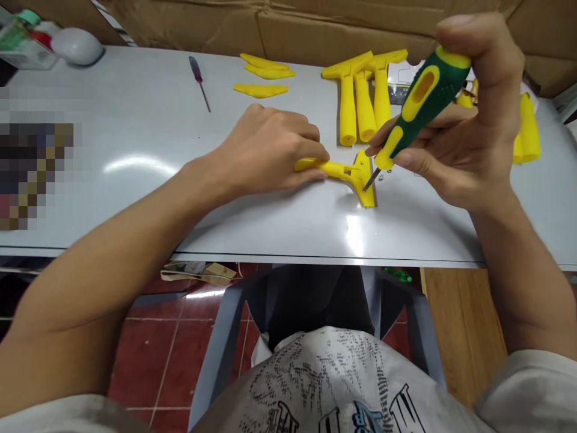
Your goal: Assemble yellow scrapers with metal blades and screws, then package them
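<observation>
My left hand [274, 147] is closed round the handle of a yellow plastic scraper [336, 170], which lies on the white table with its wide head toward the right. In my right hand [469, 138] is a green and yellow screwdriver [424, 105], held tilted, fingers at its lower grip and at the top end. Its metal tip meets the scraper's head near the front screw hole. A few small screws [381, 177] lie just right of the head, partly behind the screwdriver.
Three yellow scraper handles [347, 108] lie behind my hands, and several loose yellow blade covers [261, 91] to their left. A small dark screwdriver [198, 81] rests farther left. More yellow parts [527, 129] sit at the right. Cardboard [306, 36] borders the table's back edge.
</observation>
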The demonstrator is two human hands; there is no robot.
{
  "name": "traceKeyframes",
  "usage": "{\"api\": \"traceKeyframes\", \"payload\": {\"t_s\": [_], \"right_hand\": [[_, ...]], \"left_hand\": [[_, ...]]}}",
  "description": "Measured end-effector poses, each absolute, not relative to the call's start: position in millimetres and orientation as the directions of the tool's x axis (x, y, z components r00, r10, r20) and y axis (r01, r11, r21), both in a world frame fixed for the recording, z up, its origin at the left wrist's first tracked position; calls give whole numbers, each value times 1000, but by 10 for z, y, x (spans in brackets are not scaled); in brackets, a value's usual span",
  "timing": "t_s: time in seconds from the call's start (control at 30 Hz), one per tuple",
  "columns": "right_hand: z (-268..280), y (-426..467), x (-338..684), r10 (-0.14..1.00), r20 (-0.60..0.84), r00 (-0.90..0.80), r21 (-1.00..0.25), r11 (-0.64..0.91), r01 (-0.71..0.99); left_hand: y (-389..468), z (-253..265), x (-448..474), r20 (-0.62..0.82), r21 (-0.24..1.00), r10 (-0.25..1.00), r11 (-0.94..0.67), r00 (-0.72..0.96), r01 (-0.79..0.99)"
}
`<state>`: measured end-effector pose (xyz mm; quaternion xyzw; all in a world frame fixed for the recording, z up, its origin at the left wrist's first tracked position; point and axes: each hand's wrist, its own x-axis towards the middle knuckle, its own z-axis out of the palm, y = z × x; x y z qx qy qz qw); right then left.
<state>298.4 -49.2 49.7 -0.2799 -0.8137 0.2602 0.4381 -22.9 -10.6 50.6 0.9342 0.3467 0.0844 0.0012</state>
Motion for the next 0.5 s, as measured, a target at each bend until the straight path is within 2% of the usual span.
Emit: {"api": "traceKeyframes", "payload": {"t_s": [0.1, 0.23, 0.37, 0.5], "right_hand": [[431, -427, 2973, 624, 640, -448, -590, 773, 234], [408, -430, 2938, 604, 712, -358, -525, 797, 300], [461, -566, 2894, 650, 701, -293, -536, 751, 386], [460, -685, 2864, 771, 607, -193, -600, 604, 524]], "left_hand": [[-107, 505, -241, 160, 54, 647, -760, 746, 647], [-179, 561, -229, 139, 145, 685, -729, 715, 670], [-338, 647, -142, 86, 185, 653, -752, 752, 632], [-535, 629, -19, 35, 281, 620, -759, 784, 588]]}}
